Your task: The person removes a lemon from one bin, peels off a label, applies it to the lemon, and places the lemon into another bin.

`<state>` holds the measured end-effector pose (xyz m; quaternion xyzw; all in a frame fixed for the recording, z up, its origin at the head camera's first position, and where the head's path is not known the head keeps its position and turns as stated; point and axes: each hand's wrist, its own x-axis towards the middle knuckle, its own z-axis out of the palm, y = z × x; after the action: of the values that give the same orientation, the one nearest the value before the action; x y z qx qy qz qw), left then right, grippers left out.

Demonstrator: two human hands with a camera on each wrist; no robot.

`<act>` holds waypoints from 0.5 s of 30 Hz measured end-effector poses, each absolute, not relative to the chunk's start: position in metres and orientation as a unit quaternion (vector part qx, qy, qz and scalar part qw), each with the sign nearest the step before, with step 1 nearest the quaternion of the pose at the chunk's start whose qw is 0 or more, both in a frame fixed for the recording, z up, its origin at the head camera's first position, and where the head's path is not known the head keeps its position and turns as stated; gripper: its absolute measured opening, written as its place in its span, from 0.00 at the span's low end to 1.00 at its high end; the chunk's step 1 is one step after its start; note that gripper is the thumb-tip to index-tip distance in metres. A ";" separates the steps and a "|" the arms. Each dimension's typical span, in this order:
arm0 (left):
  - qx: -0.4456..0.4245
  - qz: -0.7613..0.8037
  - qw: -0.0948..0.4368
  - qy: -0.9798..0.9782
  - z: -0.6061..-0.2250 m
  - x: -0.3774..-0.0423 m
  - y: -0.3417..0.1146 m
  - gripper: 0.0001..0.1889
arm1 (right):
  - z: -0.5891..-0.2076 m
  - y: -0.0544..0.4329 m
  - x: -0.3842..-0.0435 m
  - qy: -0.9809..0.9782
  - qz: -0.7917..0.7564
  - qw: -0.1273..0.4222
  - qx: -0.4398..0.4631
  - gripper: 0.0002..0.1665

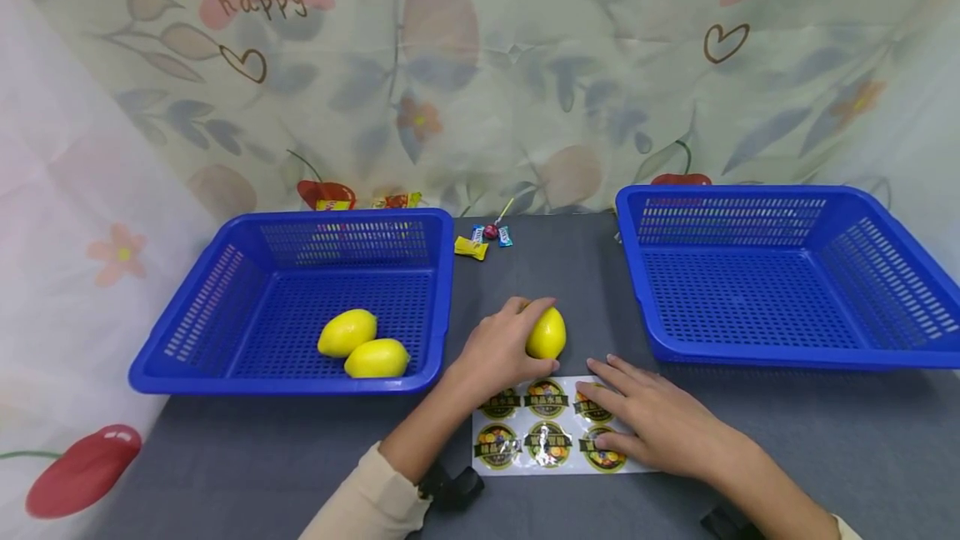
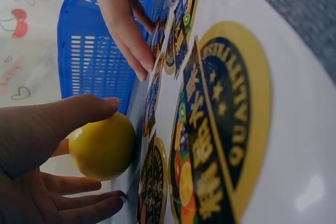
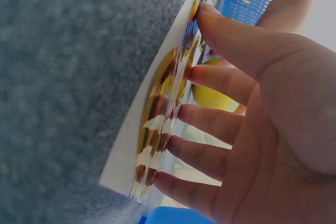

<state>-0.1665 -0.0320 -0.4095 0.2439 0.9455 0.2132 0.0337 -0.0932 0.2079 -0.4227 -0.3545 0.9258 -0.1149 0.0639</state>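
Glossy yellow lemon (image 1: pixel 548 335): gripped by left hand (image 1: pixel 508 347), just beyond sticker sheet (image 1: pixel 573 423). Right hand (image 1: pixel 654 419): fingers spread on sheet. Left wrist view resolves stars (image 2: pixel 217 92) on one label (image 2: pixel 223 121), indistinct in head view.

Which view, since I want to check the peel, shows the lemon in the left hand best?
The left wrist view: the lemon looks largest there, much of its surface uncovered by the left hand. The head view shows it smaller, partly hidden by that hand; the right wrist view shows only part, behind the right hand.
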 end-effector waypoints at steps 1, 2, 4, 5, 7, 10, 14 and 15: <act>0.245 0.214 0.033 0.945 -0.410 -0.166 -0.032 0.42 | -0.423 0.208 -0.093 0.926 -0.115 0.065 -0.354 0.37; 0.246 0.215 0.032 0.945 -0.410 -0.166 -0.033 0.42 | -0.423 0.208 -0.093 0.926 -0.115 0.066 -0.353 0.37; 0.249 0.215 0.029 0.944 -0.410 -0.166 -0.033 0.43 | -0.423 0.208 -0.093 0.927 -0.114 0.066 -0.352 0.37; 0.250 0.215 0.028 0.943 -0.410 -0.166 -0.034 0.43 | -0.422 0.208 -0.093 0.927 -0.113 0.066 -0.352 0.37; 0.251 0.215 0.028 0.943 -0.410 -0.166 -0.033 0.43 | -0.423 0.208 -0.093 0.927 -0.112 0.066 -0.352 0.37; 0.249 0.212 0.030 0.945 -0.410 -0.167 -0.032 0.43 | -0.423 0.208 -0.093 0.927 -0.112 0.063 -0.353 0.37; 0.245 0.207 0.035 0.946 -0.410 -0.168 -0.030 0.44 | -0.423 0.208 -0.093 0.927 -0.114 0.061 -0.353 0.37; 0.245 0.206 0.035 0.947 -0.410 -0.168 -0.029 0.44 | -0.423 0.208 -0.093 0.927 -0.114 0.061 -0.353 0.37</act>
<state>-0.1681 -0.0291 -0.4103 0.2453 0.9467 0.2057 0.0351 -0.0928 0.2078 -0.4229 -0.3531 0.9266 -0.1137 0.0610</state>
